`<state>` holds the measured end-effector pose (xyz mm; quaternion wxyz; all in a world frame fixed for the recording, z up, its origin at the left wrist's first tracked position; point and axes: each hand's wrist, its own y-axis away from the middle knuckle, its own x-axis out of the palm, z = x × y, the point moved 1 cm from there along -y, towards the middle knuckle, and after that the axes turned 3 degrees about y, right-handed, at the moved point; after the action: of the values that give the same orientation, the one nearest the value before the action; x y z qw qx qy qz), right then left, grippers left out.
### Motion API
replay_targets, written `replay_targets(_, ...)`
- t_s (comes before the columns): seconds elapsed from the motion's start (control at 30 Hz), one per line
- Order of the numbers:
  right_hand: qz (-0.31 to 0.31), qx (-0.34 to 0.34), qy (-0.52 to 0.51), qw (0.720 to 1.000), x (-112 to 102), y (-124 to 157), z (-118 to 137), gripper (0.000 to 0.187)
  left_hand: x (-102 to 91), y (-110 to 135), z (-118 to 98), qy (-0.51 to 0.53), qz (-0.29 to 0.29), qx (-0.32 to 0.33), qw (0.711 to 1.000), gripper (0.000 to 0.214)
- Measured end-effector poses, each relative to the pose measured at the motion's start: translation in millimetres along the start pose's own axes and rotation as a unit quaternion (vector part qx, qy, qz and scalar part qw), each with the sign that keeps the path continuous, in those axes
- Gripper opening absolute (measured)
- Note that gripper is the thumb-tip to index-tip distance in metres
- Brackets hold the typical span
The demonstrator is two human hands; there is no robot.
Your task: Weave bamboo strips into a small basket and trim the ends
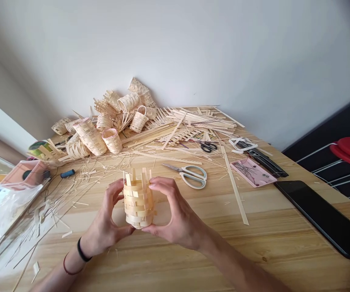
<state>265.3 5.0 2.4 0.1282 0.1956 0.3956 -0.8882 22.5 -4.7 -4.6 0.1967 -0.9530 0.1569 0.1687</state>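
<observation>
A small woven basket (138,205) of pale wood strips is held upright over the near middle of the table, with loose strip ends sticking up around its rim. My left hand (109,217) grips its left side, thumb at the bottom and fingers near the top. On the right side, my right hand (176,215) holds it the same way, thumb under the lower edge and fingertips at the upper edge. White-handled scissors (192,176) lie just beyond my right hand. The inside of the basket is hidden from this angle.
Several finished and part-woven baskets (91,136) are heaped at the back left beside a pile of flat strips (193,121). Black scissors (208,147), a pink tray (252,172) with pins, a stapler (264,162) and a black phone (321,219) lie to the right. A pink box (22,174) stands left.
</observation>
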Motion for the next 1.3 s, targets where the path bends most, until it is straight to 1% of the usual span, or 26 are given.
replay_targets(0.07, -0.006, -0.022, 0.016, 1.0, 2.0, 1.2, -1.4, 0.105, -0.8, 0.6, -1.1, 0.029, 0.027, -0.011, 0.999, 0.103)
replay_targets(0.17, -0.007, -0.049, 0.043, 0.998, 7.3, 3.7, -2.9, 0.097, -0.5, 0.3, -2.7, 0.119, 0.058, -0.025, 0.991, 0.101)
replay_targets(0.2, 0.0, -0.055, 0.047, 0.997, 9.2, 4.6, -2.8, 0.096, 0.1, 0.2, -2.4, 0.146, 0.058, -0.032, 0.987, 0.097)
replay_targets(0.27, 0.021, -0.065, 0.045, 0.997, 11.9, 6.2, -1.3, 0.094, 1.3, 0.5, -0.3, 0.167, 0.04, -0.047, 0.984, 0.085)
replay_targets(0.33, 0.033, -0.061, 0.028, 0.997, 11.4, 6.8, 1.1, 0.094, 2.1, 1.7, 3.2, 0.149, 0.01, -0.056, 0.987, 0.076)
replay_targets(0.37, 0.032, -0.048, 0.016, 0.998, 9.7, 6.6, 2.0, 0.092, 2.2, 2.4, 4.9, 0.134, -0.003, -0.055, 0.989, 0.073)
replay_targets(0.4, 0.022, -0.023, 0.002, 0.999, 7.2, 5.9, 2.4, 0.086, 2.3, 3.0, 6.3, 0.115, -0.013, -0.051, 0.992, 0.072)
replay_targets(0.47, -0.008, 0.047, -0.029, 0.998, 1.2, 3.7, 1.2, 0.067, 2.3, 3.8, 7.2, 0.07, -0.024, -0.032, 0.997, 0.07)
replay_targets(0.53, -0.023, 0.115, -0.062, 0.991, -3.8, 1.2, -1.9, 0.051, 2.8, 3.8, 5.0, 0.026, -0.019, -0.01, 0.999, 0.069)
replay_targets(0.6, -0.01, 0.149, -0.088, 0.985, -6.3, -0.9, -4.9, 0.046, 3.9, 3.2, 0.2, -0.002, 0.007, 0.004, 1.0, 0.067)
replay_targets(0.73, 0.033, 0.157, -0.114, 0.98, -5.1, -2.0, -6.8, 0.045, 3.2, 2.8, -10.2, 0.007, 0.062, 0.006, 0.998, 0.058)
replay_targets(0.83, 0.055, 0.168, -0.12, 0.977, -3.3, -1.1, -6.5, 0.044, -1.5, 4.5, -12.1, 0.023, 0.084, -0.004, 0.996, 0.054)
replay_targets(0.9, 0.061, 0.172, -0.122, 0.976, -2.8, -0.8, -6.2, 0.044, -4.4, 5.9, -11.0, 0.024, 0.093, -0.004, 0.995, 0.055)
replay_targets(0.97, 0.057, 0.17, -0.132, 0.975, -2.6, -0.9, -5.9, 0.044, -5.7, 6.5, -9.7, 0.006, 0.082, 0.002, 0.997, 0.056)
replay_targets(1.03, 0.049, 0.169, -0.142, 0.974, -2.6, -1.3, -5.5, 0.043, -5.1, 6.1, -9.2, -0.026, 0.057, 0.012, 0.998, 0.055)
replay_targets(1.13, 0.036, 0.185, -0.14, 0.972, -3.1, -2.3, -5.6, 0.04, -1.8, 4.0, -9.9, -0.083, 0.023, 0.05, 0.995, 0.056)
replay_targets(1.2, 0.035, 0.2, -0.142, 0.969, -3.8, -3.7, -5.6, 0.036, 0.9, 2.5, -10.3, -0.106, 0.01, 0.082, 0.991, 0.061)
replay_targets(1.3, 0.044, 0.221, -0.162, 0.961, -4.7, -6.3, -5.4, 0.027, 5.2, 1.2, -10.1, -0.091, -0.001, 0.125, 0.988, 0.073)
